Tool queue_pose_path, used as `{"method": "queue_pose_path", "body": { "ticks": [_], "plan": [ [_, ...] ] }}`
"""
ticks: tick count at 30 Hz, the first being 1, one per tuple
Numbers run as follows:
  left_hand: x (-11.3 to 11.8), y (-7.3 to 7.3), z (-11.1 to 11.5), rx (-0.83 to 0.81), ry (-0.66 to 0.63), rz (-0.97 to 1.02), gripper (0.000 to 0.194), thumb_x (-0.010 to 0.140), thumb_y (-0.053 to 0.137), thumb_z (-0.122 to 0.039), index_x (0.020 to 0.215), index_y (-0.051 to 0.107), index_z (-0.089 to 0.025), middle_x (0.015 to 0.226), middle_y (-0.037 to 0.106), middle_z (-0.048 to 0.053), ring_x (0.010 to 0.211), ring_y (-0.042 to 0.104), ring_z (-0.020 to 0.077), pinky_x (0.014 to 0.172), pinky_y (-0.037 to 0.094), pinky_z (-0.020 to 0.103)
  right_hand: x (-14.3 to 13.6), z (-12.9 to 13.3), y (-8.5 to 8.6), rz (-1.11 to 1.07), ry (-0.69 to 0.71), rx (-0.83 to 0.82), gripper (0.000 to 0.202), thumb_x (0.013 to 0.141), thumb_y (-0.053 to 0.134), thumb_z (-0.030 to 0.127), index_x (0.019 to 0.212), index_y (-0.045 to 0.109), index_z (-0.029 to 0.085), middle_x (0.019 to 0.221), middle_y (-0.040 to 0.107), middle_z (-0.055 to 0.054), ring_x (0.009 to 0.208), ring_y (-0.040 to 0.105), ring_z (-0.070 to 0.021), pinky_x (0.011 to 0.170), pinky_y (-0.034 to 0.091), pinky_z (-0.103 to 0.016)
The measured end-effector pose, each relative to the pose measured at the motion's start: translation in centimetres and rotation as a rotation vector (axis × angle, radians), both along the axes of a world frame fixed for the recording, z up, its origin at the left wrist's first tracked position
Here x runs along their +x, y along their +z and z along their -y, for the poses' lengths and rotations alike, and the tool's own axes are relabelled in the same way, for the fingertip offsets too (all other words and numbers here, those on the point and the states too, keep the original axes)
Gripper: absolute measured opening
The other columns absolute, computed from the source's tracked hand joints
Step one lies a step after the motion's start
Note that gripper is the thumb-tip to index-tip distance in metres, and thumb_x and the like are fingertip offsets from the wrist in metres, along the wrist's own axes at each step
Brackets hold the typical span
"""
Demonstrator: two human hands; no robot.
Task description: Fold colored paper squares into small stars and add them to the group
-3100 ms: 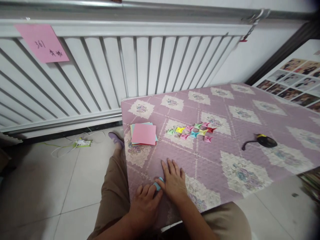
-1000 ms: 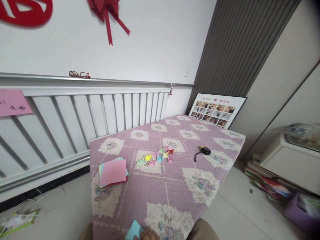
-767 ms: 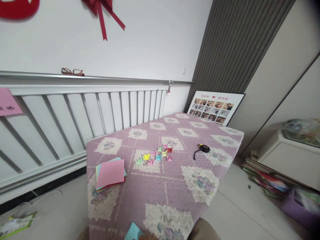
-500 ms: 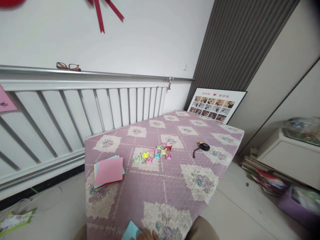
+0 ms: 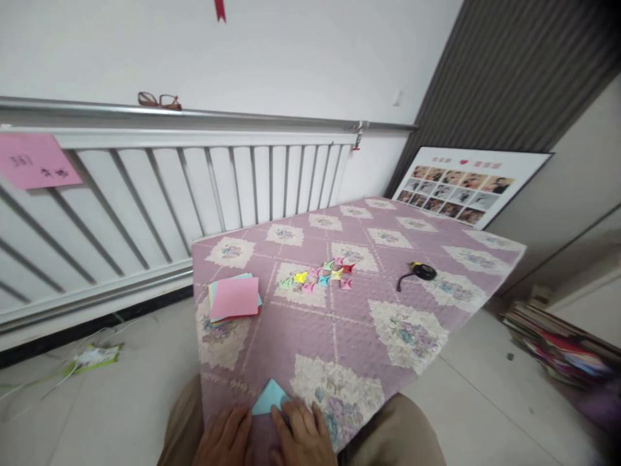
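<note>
Since 0.5 s ago, both hands have entered view at the near edge: left hand (image 5: 226,437) by the left corner of the light-blue paper (image 5: 268,396), right hand (image 5: 305,432) with fingers on its right side. Paper, a small patch between the hands at 3.1 s ago, now shows a broad, pointed face. View shifted since 0.5 s ago: red ribbon (image 5: 220,10) reduced to one tip, pink note (image 5: 39,160) more fully visible at left.

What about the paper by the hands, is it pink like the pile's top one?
No, the paper touched by the right hand is light blue, while the pile's top sheet is pink.
</note>
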State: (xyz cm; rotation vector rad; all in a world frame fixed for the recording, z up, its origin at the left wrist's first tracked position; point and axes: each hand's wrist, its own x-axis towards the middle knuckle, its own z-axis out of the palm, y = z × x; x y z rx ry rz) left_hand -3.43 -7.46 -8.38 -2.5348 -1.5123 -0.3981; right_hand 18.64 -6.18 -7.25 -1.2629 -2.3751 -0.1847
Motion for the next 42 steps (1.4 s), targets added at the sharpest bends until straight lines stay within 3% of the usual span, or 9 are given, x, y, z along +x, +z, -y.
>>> {"method": "queue_pose_path", "body": {
  "ticks": [5,8,12,18,21,27,32,37,42],
  "plan": [
    [1.6,2.3,0.6,-0.05,0.142,0.102,0.032,0.085,0.048,-0.02,0.114,0.06,-0.025,0.115,0.064,0.003,0.106,0.058,0.0203,0.093,0.044,0.034,-0.7,0.2,1.5,-0.065,-0.088,-0.072,0.041,0.079,0.06,0.034,0.12,0.056,0.032,0.112,0.067,-0.001,0.102,0.059,-0.0263,0.095,0.033,-0.046],
    [3.0,3.3,0.3,-0.078,0.119,0.112,0.039,0.087,0.044,-0.017,0.122,0.055,-0.027,0.121,0.061,0.003,0.111,0.054,0.0218,0.096,0.042,0.036,-1.1,0.3,1.5,-0.061,-0.081,-0.065,0.04,0.079,0.058,0.03,0.119,0.056,0.032,0.113,0.067,-0.001,0.104,0.058,-0.0268,0.096,0.03,-0.047],
    [4.4,3.2,-0.2,-0.142,0.02,0.109,0.041,0.089,0.043,-0.015,0.128,0.052,-0.026,0.123,0.06,0.003,0.112,0.053,0.0208,0.097,0.04,0.034,-1.0,0.2,1.5,-0.046,-0.078,-0.078,0.039,0.079,0.058,0.027,0.118,0.057,0.031,0.112,0.067,-0.002,0.106,0.057,-0.0273,0.096,0.03,-0.047],
    [4.8,3.4,-0.2,-0.24,0.066,0.157,0.044,0.087,0.043,-0.01,0.127,0.051,-0.026,0.124,0.059,0.002,0.114,0.051,0.0205,0.101,0.036,0.036,1.1,0.4,1.2,-0.003,-0.013,-0.031,0.048,0.079,0.055,0.025,0.127,0.05,0.028,0.117,0.066,-0.002,0.106,0.058,-0.0254,0.093,0.031,-0.044],
    [4.7,4.0,-0.3,-0.288,0.069,0.199,0.046,0.083,0.043,-0.007,0.124,0.052,-0.025,0.124,0.058,0.002,0.113,0.05,0.0198,0.102,0.035,0.037,1.9,0.4,1.3,-0.025,-0.026,-0.044,0.043,0.082,0.054,0.027,0.124,0.051,0.031,0.116,0.066,-0.001,0.105,0.058,-0.0255,0.091,0.033,-0.043],
    [4.5,5.1,-0.7,-0.33,0.133,0.358,0.039,0.082,0.047,-0.009,0.117,0.058,-0.023,0.121,0.058,0.003,0.113,0.049,0.021,0.102,0.037,0.039,0.7,-2.0,4.4,-0.086,-0.107,-0.244,0.023,0.083,0.058,0.021,0.102,0.062,0.032,0.089,0.068,0.0,0.086,0.06,-0.0229,0.092,0.032,-0.046],
    [4.4,5.5,-1.5,-0.378,0.119,0.54,0.035,0.079,0.045,-0.004,0.105,0.061,-0.021,0.112,0.061,0.004,0.106,0.053,0.0204,0.097,0.041,0.039,-0.5,-4.3,6.6,-0.054,0.044,-0.405,0.023,0.078,0.065,0.016,0.098,0.064,0.029,0.09,0.064,-0.001,0.092,0.055,-0.0227,0.087,0.035,-0.039],
    [4.0,5.8,-2.4,-0.422,0.155,0.643,0.033,0.075,0.048,-0.004,0.101,0.06,-0.021,0.11,0.061,0.004,0.105,0.053,0.0211,0.094,0.04,0.038,-0.8,-5.3,6.3,-0.073,0.129,-0.523,0.026,0.073,0.067,0.01,0.094,0.065,0.024,0.092,0.06,-0.003,0.09,0.054,-0.0211,0.08,0.039,-0.032],
    [3.4,6.6,-3.3,-0.469,0.117,0.595,0.026,0.076,0.049,-0.005,0.094,0.062,-0.02,0.102,0.062,0.004,0.099,0.054,0.0204,0.088,0.041,0.033,-0.4,-6.1,6.2,-0.12,0.173,-0.56,0.025,0.071,0.065,0.007,0.09,0.064,0.022,0.089,0.059,-0.003,0.086,0.054,-0.0196,0.077,0.039,-0.029]
  ]
}}
